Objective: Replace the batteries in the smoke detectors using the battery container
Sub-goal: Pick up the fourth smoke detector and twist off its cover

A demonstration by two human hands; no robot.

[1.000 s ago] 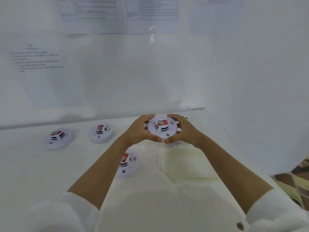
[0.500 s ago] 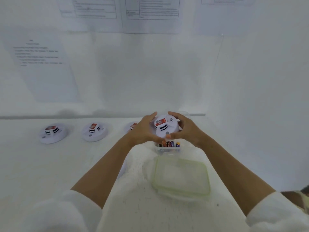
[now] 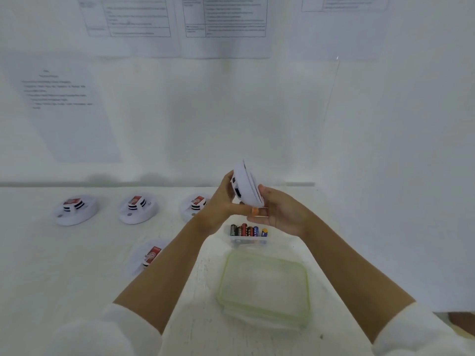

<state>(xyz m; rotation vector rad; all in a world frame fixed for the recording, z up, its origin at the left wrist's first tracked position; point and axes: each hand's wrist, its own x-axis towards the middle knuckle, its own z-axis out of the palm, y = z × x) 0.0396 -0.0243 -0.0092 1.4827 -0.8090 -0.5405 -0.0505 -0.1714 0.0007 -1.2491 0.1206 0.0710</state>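
I hold a round white smoke detector point(image 3: 246, 185) up above the table, tipped on its edge. My left hand point(image 3: 223, 199) grips its left side and my right hand point(image 3: 279, 211) grips its right side and underside. Below my hands a small clear battery container point(image 3: 248, 239) holds several upright batteries point(image 3: 248, 229). Three more white detectors with red labels lie in a row at the back: one at the far left point(image 3: 76, 209), one in the middle point(image 3: 138, 208), and one point(image 3: 194, 204) partly behind my left wrist. Another detector point(image 3: 149, 256) lies nearer, partly hidden by my left forearm.
A clear lid with a green rim point(image 3: 264, 286) lies flat on the white table point(image 3: 64, 273), in front of the battery container. White walls with printed sheets point(image 3: 133, 18) close in the back and right side.
Both hands lifted the detector and turned it from face-up onto its edge. The view shifted, so the battery container, the lid and the detector behind my wrist now show.
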